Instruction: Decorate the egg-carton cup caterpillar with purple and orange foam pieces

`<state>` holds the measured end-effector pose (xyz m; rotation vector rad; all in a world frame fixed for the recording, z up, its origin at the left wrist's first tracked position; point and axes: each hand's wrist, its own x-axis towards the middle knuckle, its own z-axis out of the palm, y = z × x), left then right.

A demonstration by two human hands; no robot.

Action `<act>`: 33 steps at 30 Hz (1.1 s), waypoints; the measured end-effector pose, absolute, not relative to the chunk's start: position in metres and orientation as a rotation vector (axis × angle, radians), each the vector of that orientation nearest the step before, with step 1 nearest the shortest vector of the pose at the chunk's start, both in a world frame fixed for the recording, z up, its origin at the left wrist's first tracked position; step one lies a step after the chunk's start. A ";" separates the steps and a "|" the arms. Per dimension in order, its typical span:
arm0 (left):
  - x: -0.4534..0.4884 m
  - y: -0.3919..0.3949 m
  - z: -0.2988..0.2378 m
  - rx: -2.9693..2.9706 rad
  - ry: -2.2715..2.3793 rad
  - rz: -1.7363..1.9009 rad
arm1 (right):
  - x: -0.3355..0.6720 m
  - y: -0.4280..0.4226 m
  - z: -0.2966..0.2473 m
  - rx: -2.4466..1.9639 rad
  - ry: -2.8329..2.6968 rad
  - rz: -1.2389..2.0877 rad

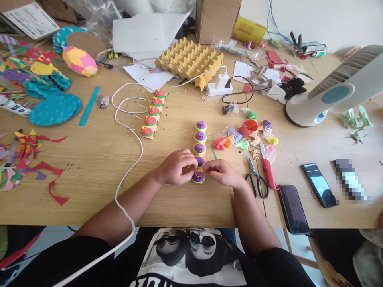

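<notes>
Strip of purple-topped domes lies lengthwise on the wooden table, its near end between the left hand and the right hand. The left curls its fingers towards the thumb, fingertips at the strip's near-left edge; the right bunches its fingertips just beside the opposite edge. Whether either one pinches anything is too small to tell. The decorated tops look soft, so a fingertip pressing too hard could dent one or smear its small details. Uneven pressure from the two sides could slide or tip the strip. A white cable crosses over the left arm and loops beside the red-topped strip; a tug from that arm could drag it into that row, while a wide sweep of the right arm could catch the scissors
</notes>
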<state>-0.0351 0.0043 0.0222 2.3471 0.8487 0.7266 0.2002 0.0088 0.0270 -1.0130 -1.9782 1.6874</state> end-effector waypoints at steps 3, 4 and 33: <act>-0.035 0.004 0.022 2.353 0.852 0.723 | 0.199 0.008 0.026 -1.031 -1.975 1.660; -0.035 0.004 0.022 2.354 0.855 0.726 | 0.199 0.008 0.026 -1.032 -1.978 1.655; -0.032 0.003 0.017 2.335 0.919 0.794 | 0.188 0.002 0.026 -1.021 -1.873 1.707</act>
